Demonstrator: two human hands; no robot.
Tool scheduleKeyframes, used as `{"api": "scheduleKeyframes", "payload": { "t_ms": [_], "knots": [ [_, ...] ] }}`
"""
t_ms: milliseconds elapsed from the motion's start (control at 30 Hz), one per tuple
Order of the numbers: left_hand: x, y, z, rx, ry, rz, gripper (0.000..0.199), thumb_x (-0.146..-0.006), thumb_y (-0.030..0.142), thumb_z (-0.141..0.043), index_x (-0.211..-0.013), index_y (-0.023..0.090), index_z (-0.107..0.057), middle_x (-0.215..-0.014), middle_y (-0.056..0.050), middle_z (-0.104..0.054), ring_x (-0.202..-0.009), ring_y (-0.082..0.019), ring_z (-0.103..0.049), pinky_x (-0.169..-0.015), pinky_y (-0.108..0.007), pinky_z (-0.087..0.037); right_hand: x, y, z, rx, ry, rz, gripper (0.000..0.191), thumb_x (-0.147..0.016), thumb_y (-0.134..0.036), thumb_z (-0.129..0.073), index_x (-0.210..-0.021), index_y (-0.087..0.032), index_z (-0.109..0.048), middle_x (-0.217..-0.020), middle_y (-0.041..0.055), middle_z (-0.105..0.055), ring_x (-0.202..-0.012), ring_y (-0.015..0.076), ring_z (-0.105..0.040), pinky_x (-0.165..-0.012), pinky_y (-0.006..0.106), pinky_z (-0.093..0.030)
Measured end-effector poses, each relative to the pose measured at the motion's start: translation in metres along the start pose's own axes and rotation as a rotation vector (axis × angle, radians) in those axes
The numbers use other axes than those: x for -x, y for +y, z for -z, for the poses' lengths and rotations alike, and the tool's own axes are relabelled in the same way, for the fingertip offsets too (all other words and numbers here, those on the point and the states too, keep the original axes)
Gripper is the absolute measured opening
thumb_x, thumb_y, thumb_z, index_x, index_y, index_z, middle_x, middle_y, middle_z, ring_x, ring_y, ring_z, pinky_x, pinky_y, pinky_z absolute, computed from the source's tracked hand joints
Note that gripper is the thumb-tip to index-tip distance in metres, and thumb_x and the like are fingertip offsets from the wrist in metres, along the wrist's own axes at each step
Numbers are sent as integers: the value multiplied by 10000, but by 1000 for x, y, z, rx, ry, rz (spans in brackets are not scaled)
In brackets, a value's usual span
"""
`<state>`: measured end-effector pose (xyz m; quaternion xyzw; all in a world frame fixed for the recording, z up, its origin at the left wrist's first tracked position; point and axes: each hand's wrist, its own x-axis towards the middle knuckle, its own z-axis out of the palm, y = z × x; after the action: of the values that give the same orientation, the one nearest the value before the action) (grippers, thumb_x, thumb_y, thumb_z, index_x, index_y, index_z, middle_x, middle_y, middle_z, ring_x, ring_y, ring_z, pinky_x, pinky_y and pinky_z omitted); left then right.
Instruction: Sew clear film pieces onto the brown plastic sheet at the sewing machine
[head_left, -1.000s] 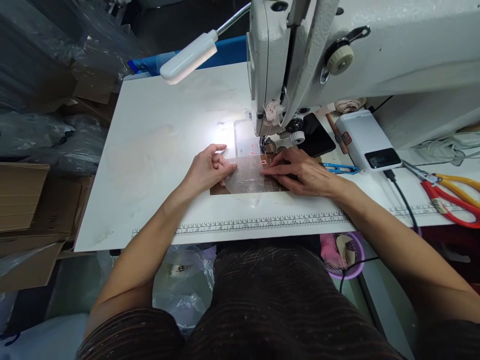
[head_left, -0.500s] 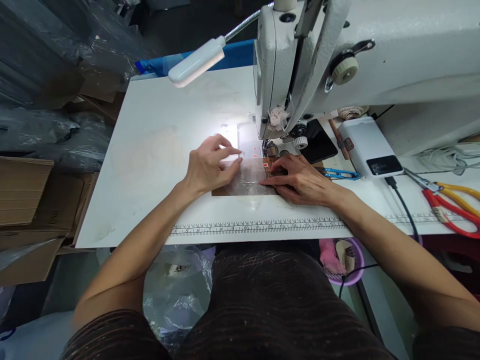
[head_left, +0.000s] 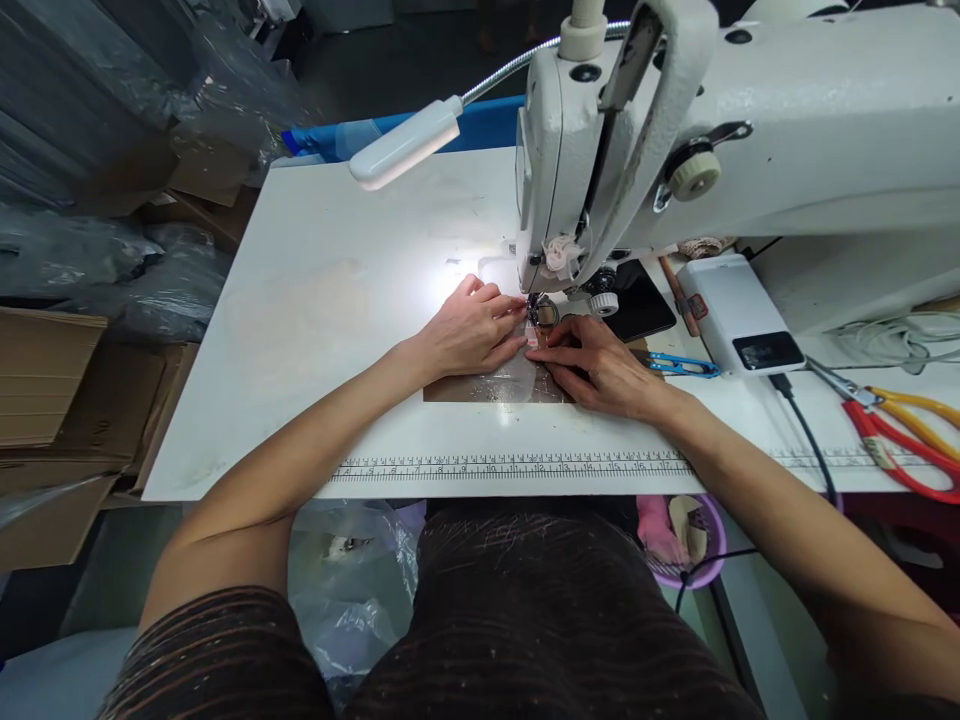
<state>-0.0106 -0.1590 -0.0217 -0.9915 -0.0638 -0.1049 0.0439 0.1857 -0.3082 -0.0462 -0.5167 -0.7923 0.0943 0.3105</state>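
Clear film by the presser foot

My left hand bends its fingers close together; any pinch is hidden. The film lies on the brown sheet; no stitching can be made out. My right hand touches it, fingers slightly spread.

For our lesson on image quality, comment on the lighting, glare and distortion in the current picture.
Head view: the lamp throws a hard, washed-out patch on the white table beside the left hand; the floor behind lies in deep shadow; the clear plastic bags show streaky glints; the wide lens stretches the forearms towards the edges; fine detail near the needle is too small to judge.
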Motion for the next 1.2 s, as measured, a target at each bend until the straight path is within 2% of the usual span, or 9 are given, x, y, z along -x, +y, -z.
{"api": "scheduleKeyframes", "payload": {
  "t_ms": [267,467,833,1200],
  "knots": [
    [11,-3,-6,175,41,98,439,-1011,455,-446,-1334,208,-613,-1431,-81,-608,-1063,-288,-572,-903,-474,-404,1,-3,-3,20,51,-5,311,-970,-219,-535,-1199,-244,-744,-1067,126,-599,-1019,281,-562,-891,481,-500],
    [10,-5,-9,163,47,72,458,-1003,448,-455,-1342,181,-610,-1444,-87,-596,-1090,-303,-566,-931,-489,-406,-1,-5,-2,26,50,-12,314,-976,-218,-526,-1204,-238,-741,-1066,128,-608,-1001,279,-567,-872,487,-506],
    [11,-4,-7,184,44,78,458,-1000,449,-446,-1349,199,-605,-1452,-79,-590,-1083,-294,-561,-912,-471,-416,0,-4,-3,23,66,-23,315,-970,-203,-525,-1178,-266,-753,-1052,112,-595,-1001,267,-560,-871,464,-497],
    [8,4,-3,66,20,65,471,-997,429,-441,-1340,156,-614,-1431,-109,-601,-1032,-301,-562,-907,-475,-420,0,-1,-2,8,35,-35,321,-952,-198,-538,-1170,-292,-755,-1073,108,-593,-1034,276,-564,-918,504,-504]
  ]
}}
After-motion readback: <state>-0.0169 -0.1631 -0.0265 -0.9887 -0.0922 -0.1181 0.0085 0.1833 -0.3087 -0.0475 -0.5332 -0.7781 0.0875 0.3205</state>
